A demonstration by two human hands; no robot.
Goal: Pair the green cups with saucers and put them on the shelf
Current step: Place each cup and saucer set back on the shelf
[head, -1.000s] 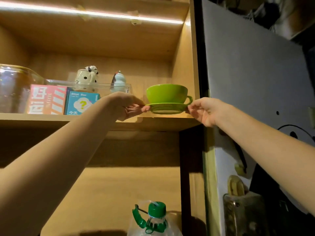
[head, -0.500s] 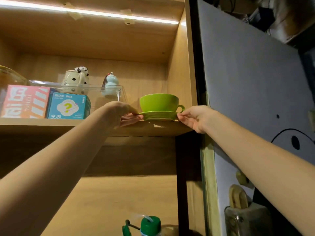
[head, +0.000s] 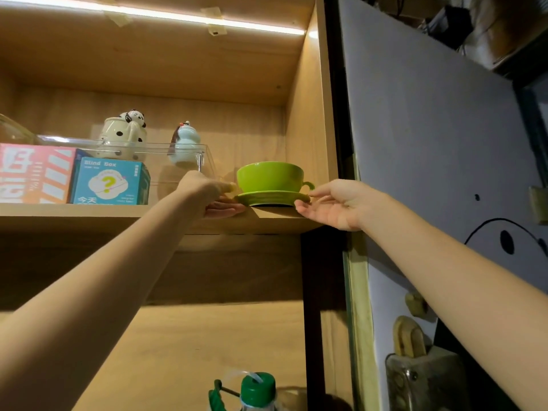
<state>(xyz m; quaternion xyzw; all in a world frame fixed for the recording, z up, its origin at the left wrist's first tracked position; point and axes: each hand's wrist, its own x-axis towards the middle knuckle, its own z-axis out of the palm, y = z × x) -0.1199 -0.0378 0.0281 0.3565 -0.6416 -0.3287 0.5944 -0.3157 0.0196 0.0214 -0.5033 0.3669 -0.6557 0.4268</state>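
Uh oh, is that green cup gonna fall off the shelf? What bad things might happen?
Maybe. The saucer sits near the shelf's front edge, so a bump from the left hand or right hand as they pull away could tip it off. The cup only rests loosely on the saucer, so it might slide. The clear box stands close on the left, so pushing the saucer that way could knock it.

The teal box (head: 109,180) reads "Blind Box", a question mark, seemingly "今天"; the pink box's (head: 35,173) characters are unclear.
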